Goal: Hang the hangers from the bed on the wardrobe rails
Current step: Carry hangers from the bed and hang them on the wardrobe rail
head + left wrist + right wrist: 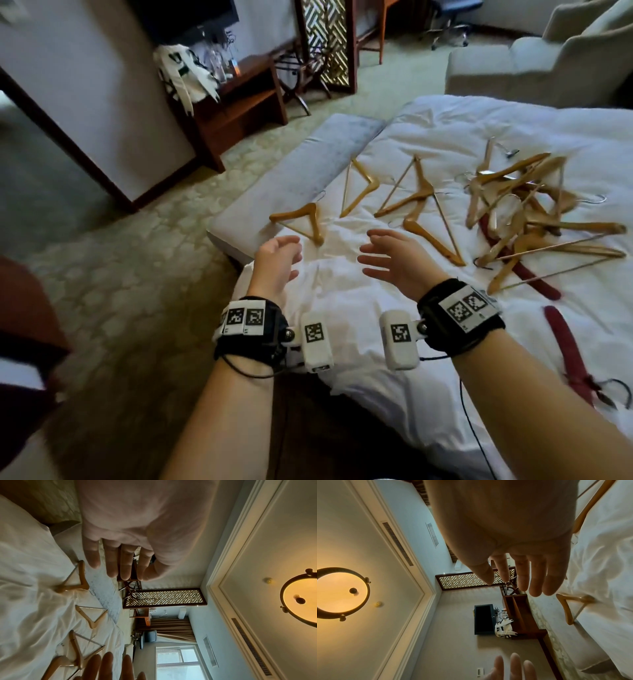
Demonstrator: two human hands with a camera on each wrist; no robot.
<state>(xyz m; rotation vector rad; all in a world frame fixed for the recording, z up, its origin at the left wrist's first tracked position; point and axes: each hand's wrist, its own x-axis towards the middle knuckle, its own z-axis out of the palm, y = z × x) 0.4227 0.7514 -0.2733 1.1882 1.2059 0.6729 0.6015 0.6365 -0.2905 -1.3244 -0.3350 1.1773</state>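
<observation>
Both empty: left hand (278, 262) and right hand (394, 260) hovered with fingers apart over bed (445, 120). Advised: grasp nearest hanger (303, 219) at neck, clear of pile (534, 212).

Both hands hang above the white bed (394, 342), palms facing each other, fingers loose and holding nothing: the left hand (275, 262) near the bed's corner, the right hand (399, 262) just beside it. Past the fingertips lie four wooden hangers, the nearest hanger (303, 219) by the left hand. Farther right sits a tangled pile of hangers (534, 212). A dark red hanger (568, 346) lies apart, near the right forearm.
</observation>
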